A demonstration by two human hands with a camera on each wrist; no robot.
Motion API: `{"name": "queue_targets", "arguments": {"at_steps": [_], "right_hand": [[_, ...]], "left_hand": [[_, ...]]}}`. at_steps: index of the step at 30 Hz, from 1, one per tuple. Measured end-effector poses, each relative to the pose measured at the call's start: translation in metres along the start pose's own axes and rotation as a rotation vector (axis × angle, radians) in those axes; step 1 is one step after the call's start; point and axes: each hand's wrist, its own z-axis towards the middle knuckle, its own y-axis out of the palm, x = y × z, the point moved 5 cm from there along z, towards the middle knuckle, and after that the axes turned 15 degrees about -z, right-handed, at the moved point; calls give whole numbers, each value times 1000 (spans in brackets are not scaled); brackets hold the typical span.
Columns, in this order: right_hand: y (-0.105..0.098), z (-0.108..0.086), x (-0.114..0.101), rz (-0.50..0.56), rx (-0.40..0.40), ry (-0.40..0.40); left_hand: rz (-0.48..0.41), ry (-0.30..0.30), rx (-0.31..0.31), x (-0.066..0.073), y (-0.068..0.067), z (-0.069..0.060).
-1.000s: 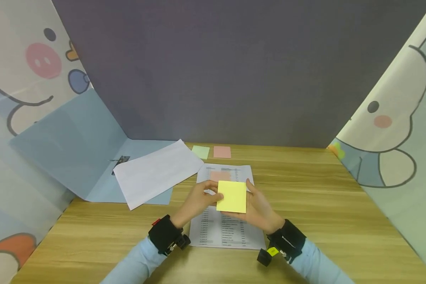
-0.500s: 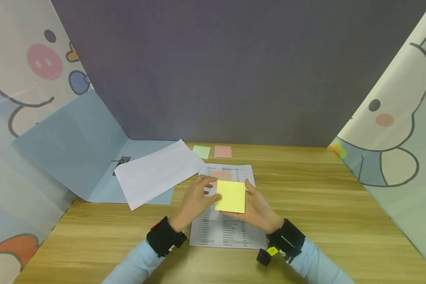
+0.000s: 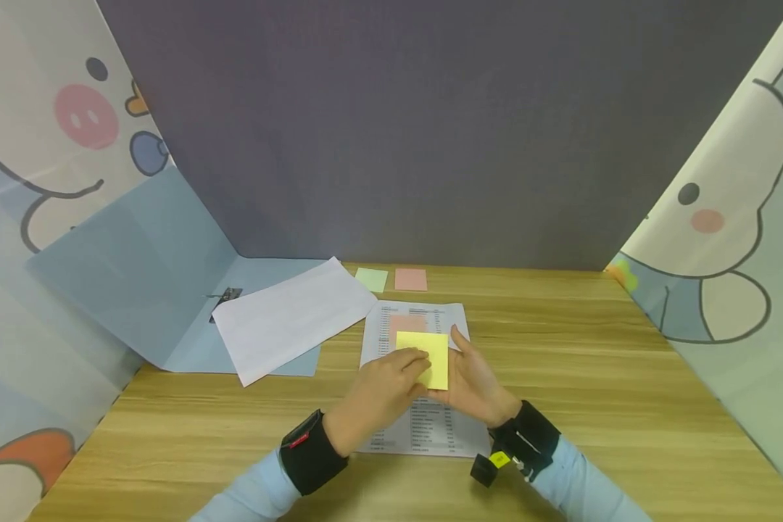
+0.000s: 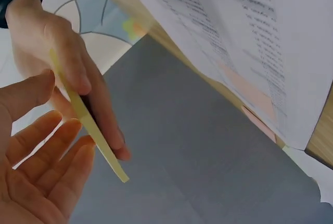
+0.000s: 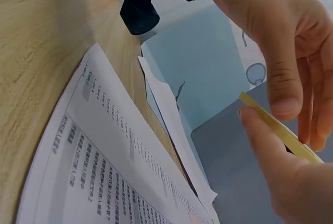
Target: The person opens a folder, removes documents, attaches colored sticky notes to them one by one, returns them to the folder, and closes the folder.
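A yellow sticky note pad is held up over a printed sheet. My right hand grips the pad from its right side, fingers behind it and thumb by its edge. In front, my left hand lays its fingers across the pad's face, covering the lower left part. Edge-on in the left wrist view, the pad stands between both hands, with my left fingertips against one face. A pink sticky note lies on the upper part of the sheet.
An open blue folder with a metal clip stands at the left, and a blank white sheet lies partly on it. Green and pink sticky notes lie at the back. Behind the wooden table rises a dark grey panel.
My left hand first drew slightly back from the pad's left edge, then moved right, so its fingers now cover part of the face. My right hand and the pad have stayed almost still.
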Motion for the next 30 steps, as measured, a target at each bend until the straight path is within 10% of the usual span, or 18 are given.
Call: {"name": "queue_targets", "arguments": {"at_steps": [30], "right_hand": [[-2, 3, 3, -51, 69, 19]], "left_hand": [[-20, -38, -7, -3, 5, -5]]}}
